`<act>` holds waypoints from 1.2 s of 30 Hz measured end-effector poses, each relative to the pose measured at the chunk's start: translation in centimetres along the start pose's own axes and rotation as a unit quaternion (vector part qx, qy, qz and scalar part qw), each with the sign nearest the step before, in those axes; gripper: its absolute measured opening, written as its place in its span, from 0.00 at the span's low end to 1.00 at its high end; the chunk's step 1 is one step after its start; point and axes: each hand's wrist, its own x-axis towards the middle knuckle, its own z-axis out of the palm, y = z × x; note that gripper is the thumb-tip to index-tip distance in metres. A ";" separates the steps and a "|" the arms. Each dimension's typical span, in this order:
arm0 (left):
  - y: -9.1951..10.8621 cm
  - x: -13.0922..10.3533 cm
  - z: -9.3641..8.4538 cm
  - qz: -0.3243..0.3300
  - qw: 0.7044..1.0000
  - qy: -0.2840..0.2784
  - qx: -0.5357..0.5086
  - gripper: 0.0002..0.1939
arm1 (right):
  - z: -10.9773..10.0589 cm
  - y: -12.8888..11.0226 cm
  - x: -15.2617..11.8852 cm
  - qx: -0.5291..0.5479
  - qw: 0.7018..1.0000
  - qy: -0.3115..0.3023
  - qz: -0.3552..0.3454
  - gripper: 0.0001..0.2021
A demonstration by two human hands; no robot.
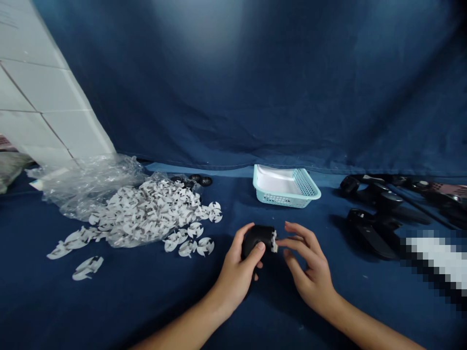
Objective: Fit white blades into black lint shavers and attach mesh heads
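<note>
A rounded black part (265, 234) with a white piece (274, 241) at its right end is held above the blue cloth, near the middle. My left hand (239, 270) is wrapped round the black part, its thumb across the front. Just to the right, my right hand (310, 270) has its fingers apart, with a fingertip at or very near the white piece; whether it touches cannot be told. Nothing is held in my right hand.
To the left, a heap of white plastic pieces (146, 211) lies by clear plastic bags (87, 187). Small black discs (206, 181) are behind it. A light blue basket (286, 199) stands ahead. Black parts (372, 236) lie at the right. A blue curtain (237, 97) hangs behind.
</note>
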 end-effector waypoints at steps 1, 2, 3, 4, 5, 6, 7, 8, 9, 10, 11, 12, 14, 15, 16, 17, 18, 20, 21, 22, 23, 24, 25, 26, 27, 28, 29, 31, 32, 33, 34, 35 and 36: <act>0.0 0.0 0.0 0.001 1.000 0.000 -0.001 0.28 | 0.0 -0.1 0.0 -0.004 1.000 0.002 -0.001 0.14; 0.0 0.0 0.0 0.001 1.000 0.001 -0.002 0.28 | 0.1 -0.1 0.1 -0.010 1.000 0.004 -0.001 0.14; 0.0 0.0 0.0 0.001 1.000 0.001 -0.004 0.28 | 0.1 -0.1 0.1 -0.015 1.000 0.007 0.001 0.14; 0.0 0.0 0.0 0.001 1.000 0.002 -0.005 0.28 | 0.2 -0.1 0.2 -0.019 1.000 0.010 0.002 0.14; 0.0 0.0 0.0 0.001 1.000 0.001 -0.006 0.28 | 0.3 0.0 0.2 -0.023 1.000 0.013 0.003 0.14; 0.0 0.0 0.0 0.000 1.000 0.000 -0.006 0.28 | 0.3 0.1 0.2 -0.026 1.000 0.014 0.003 0.14; 0.0 0.0 0.0 -0.001 1.000 -0.001 -0.005 0.28 | 0.4 0.2 0.2 -0.028 0.999 0.016 0.004 0.14; -0.1 0.0 0.0 -0.001 1.000 -0.002 -0.004 0.28 | 0.4 0.3 0.2 -0.029 0.999 0.016 0.008 0.14; -0.1 0.0 0.0 -0.002 1.000 -0.002 -0.005 0.28 | 0.4 0.4 0.2 -0.031 0.999 0.015 0.013 0.14; -0.1 0.0 0.0 -0.002 1.000 -0.001 -0.008 0.28 | 0.5 0.5 0.2 -0.033 0.999 0.014 0.020 0.14; -0.1 0.0 0.0 -0.001 1.000 0.000 -0.011 0.29 | 0.5 0.6 0.2 -0.035 0.999 0.012 0.028 0.14; 0.0 -0.1 0.1 -0.001 1.000 0.001 -0.015 0.29 | 0.5 0.7 0.2 -0.036 0.999 0.010 0.036 0.13; 0.0 -0.1 0.1 -0.002 1.000 0.004 -0.021 0.28 | 0.4 0.9 0.1 -0.033 0.998 0.005 0.047 0.10; 0.1 -0.2 0.1 -0.003 1.000 0.005 -0.021 0.28 | 0.4 0.9 0.1 -0.029 0.998 0.003 0.048 0.10; 0.2 -0.2 0.1 -0.004 1.000 0.006 -0.021 0.28 | 0.3 0.8 0.1 -0.023 0.999 0.000 0.043 0.10; 0.2 -0.2 0.2 -0.005 1.000 0.006 -0.020 0.28 | 0.2 0.7 0.1 -0.015 0.999 -0.002 0.035 0.11; 0.2 -0.2 0.2 -0.006 1.000 0.006 -0.019 0.28 | 0.1 0.6 0.0 -0.007 1.000 -0.004 0.023 0.11; 0.2 -0.1 0.1 -0.007 1.000 0.003 -0.016 0.28 | 0.0 0.4 0.0 0.001 1.000 -0.005 0.001 0.13; 0.2 -0.1 0.1 -0.008 1.000 0.001 -0.015 0.28 | 0.0 0.3 0.0 0.002 1.000 -0.004 -0.005 0.14; 0.1 0.0 0.1 -0.008 1.000 -0.001 -0.015 0.28 | 0.0 0.2 0.0 0.001 1.000 -0.002 -0.007 0.15; 0.0 0.1 0.0 -0.007 1.000 -0.002 -0.014 0.28 | 0.0 0.3 0.1 -0.003 1.000 0.000 -0.005 0.16; -0.1 0.2 0.0 -0.008 1.000 -0.004 -0.015 0.29 | 0.1 0.4 0.1 -0.008 1.000 0.002 0.002 0.17; -0.1 0.2 0.0 -0.007 1.000 -0.005 -0.017 0.29 | 0.2 0.6 0.1 -0.014 1.000 0.005 0.011 0.17; -0.1 0.3 0.0 -0.006 1.000 -0.006 -0.018 0.29 | 0.2 0.8 0.2 -0.021 1.000 0.007 0.023 0.17; -0.1 0.3 0.0 -0.006 1.000 -0.006 -0.020 0.29 | 0.3 1.1 0.2 -0.027 0.999 0.008 0.035 0.16; -0.1 0.3 0.0 -0.006 1.000 -0.007 -0.021 0.29 | 0.3 1.3 0.2 -0.030 0.999 0.008 0.044 0.15; -0.1 0.3 0.0 -0.005 1.000 -0.007 -0.022 0.29 | 0.3 1.5 0.2 -0.031 0.998 0.006 0.048 0.14; 0.0 0.2 0.0 -0.007 1.000 -0.006 -0.022 0.29 | 0.2 1.7 0.2 -0.024 0.999 0.000 0.039 0.13; 0.0 0.2 0.0 -0.008 1.000 -0.006 -0.022 0.29 | 0.1 1.6 0.1 -0.021 0.999 -0.003 0.026 0.14; 0.0 0.2 0.0 -0.008 1.000 -0.006 -0.024 0.29 | 0.0 1.5 0.1 -0.020 1.000 -0.006 0.012 0.14; 0.0 0.2 0.0 -0.008 1.000 -0.006 -0.025 0.29 | -0.1 1.4 0.1 -0.020 1.000 -0.007 -0.003 0.15; 0.0 0.2 0.0 -0.008 1.000 -0.007 -0.026 0.30 | -0.1 1.2 0.1 -0.021 1.000 -0.008 -0.017 0.15; 0.0 0.2 0.0 -0.008 1.000 -0.008 -0.028 0.30 | -0.2 1.0 0.1 -0.024 0.999 -0.008 -0.026 0.16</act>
